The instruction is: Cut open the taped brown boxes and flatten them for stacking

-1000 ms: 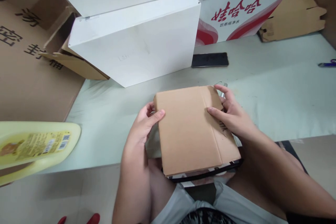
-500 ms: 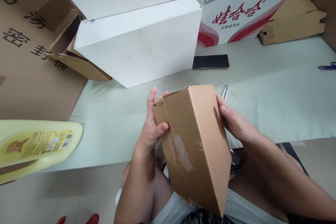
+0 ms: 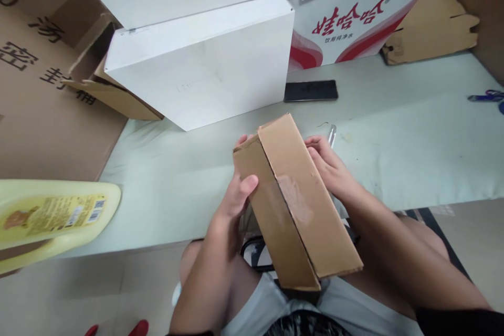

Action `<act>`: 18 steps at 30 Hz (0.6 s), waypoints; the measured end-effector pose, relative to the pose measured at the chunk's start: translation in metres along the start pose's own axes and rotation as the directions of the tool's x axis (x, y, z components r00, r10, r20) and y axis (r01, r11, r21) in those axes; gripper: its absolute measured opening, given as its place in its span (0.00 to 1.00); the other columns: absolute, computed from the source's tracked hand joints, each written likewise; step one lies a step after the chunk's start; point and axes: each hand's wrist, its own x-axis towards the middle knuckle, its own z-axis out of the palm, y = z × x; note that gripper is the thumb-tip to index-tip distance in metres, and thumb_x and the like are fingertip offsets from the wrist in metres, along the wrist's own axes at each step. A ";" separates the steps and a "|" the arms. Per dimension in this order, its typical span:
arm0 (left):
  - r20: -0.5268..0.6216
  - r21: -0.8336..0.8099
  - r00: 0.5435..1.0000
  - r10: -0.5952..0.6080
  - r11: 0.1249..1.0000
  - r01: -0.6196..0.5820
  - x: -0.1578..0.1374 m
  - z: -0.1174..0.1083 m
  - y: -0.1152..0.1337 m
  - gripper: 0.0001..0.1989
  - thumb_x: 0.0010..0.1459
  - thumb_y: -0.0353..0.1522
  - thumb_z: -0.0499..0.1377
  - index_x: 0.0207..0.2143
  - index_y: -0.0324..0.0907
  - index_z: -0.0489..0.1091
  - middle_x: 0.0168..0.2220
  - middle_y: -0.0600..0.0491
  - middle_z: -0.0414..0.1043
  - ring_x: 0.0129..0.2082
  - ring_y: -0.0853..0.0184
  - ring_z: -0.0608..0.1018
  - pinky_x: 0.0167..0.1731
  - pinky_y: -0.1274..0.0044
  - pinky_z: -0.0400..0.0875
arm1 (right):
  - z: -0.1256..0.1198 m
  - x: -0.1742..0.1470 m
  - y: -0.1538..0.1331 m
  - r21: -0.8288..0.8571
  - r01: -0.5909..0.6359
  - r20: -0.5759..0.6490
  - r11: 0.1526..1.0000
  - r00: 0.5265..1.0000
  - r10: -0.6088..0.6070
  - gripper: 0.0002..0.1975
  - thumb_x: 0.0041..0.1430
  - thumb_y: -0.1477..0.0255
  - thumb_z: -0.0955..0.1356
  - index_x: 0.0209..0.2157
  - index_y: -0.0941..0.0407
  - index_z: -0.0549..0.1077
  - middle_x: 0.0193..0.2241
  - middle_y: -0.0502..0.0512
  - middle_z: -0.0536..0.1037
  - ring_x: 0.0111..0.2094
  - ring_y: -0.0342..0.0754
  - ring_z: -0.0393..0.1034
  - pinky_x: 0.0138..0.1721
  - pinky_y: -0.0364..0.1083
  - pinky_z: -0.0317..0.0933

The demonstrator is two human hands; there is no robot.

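Moderately bright, diffuse light from above, evenly spread over the bench (image 3: 425, 142). Brightest on the upper face of the white box (image 3: 208, 68); slightly grayer on the front face. Faint, soft-edged shading on the bench beside the stacked boxes; deeper shadow inside the open carton (image 3: 114, 100) and on the floor (image 3: 102, 283) below the bench edge. Lighter right panel, darker left panel on the held carton (image 3: 299, 220) — dull sheen along the tape (image 3: 296, 199). Wide-angle stretching toward the frame edges — notably at the yellow bottle (image 3: 63, 189). Illegible small print on the bottle label (image 3: 55, 215).
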 end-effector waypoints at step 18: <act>-0.202 0.367 0.962 0.185 0.925 -0.100 0.012 0.009 0.010 0.40 0.56 0.60 0.65 0.60 0.45 0.65 0.65 0.42 0.69 0.63 0.52 0.74 0.60 0.64 0.72 | -0.050 -0.066 -0.045 -0.478 0.478 0.613 0.737 0.783 -0.110 0.48 0.53 0.67 0.79 0.71 0.32 0.60 0.77 0.39 0.20 0.77 0.72 0.39 0.68 0.63 0.62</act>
